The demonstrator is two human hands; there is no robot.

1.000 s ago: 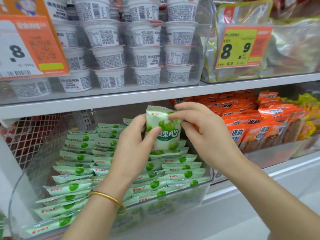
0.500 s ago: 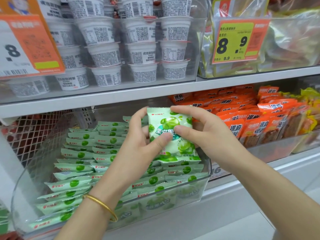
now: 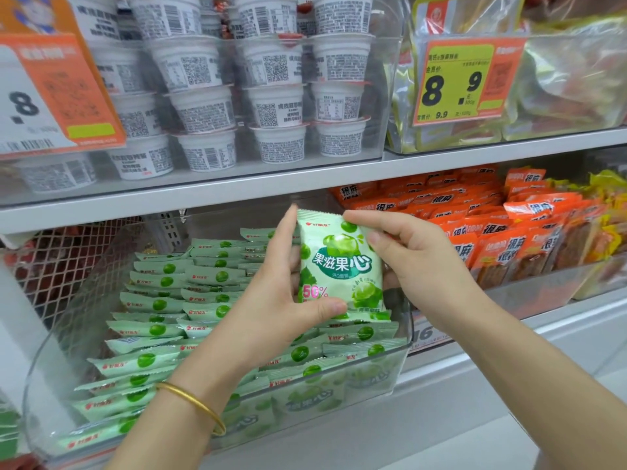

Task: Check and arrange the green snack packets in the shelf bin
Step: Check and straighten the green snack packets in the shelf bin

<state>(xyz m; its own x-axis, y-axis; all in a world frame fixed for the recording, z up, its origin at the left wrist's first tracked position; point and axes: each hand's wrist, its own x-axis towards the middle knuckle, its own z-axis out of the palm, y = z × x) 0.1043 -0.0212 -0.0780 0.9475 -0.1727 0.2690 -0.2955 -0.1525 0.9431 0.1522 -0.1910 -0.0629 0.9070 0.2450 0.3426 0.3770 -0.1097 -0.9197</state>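
Holding: the left hand (image 3: 271,310) and the right hand (image 3: 417,266) grip one green packet (image 3: 339,266) between them.
Left fingers: the thumb (image 3: 325,308) is clamped on the lower front and the forefinger runs up the left edge to the top corner. The rest are hidden behind the packet.
Right fingers: forefinger (image 3: 359,217) and thumb pinch the top right corner, and the others curl behind the right edge.
Packet place: raised between the two sets of fingers, just above the packets below. Whether its bottom seam touches them I cannot tell.
Packet facing: printed front towards the camera, lettering upright, top seam up. The long axis is near vertical, with the top leaning a little to the left.
Below the fingers: rows of green packets (image 3: 152,330) lie shingled in the clear bin (image 3: 405,347), running from the front wall towards the back.
Done: the rows to the left of the fingers look orderly, so most of the arranging seems finished.
Left: this packet appears to be mid-check. It probably has to be laid back flat into the row under the fingers.
Right of the fingers: orange packets (image 3: 509,232) in a neighbouring bin.
Above the fingers: white cups (image 3: 203,106) stacked on the upper shelf (image 3: 237,188).
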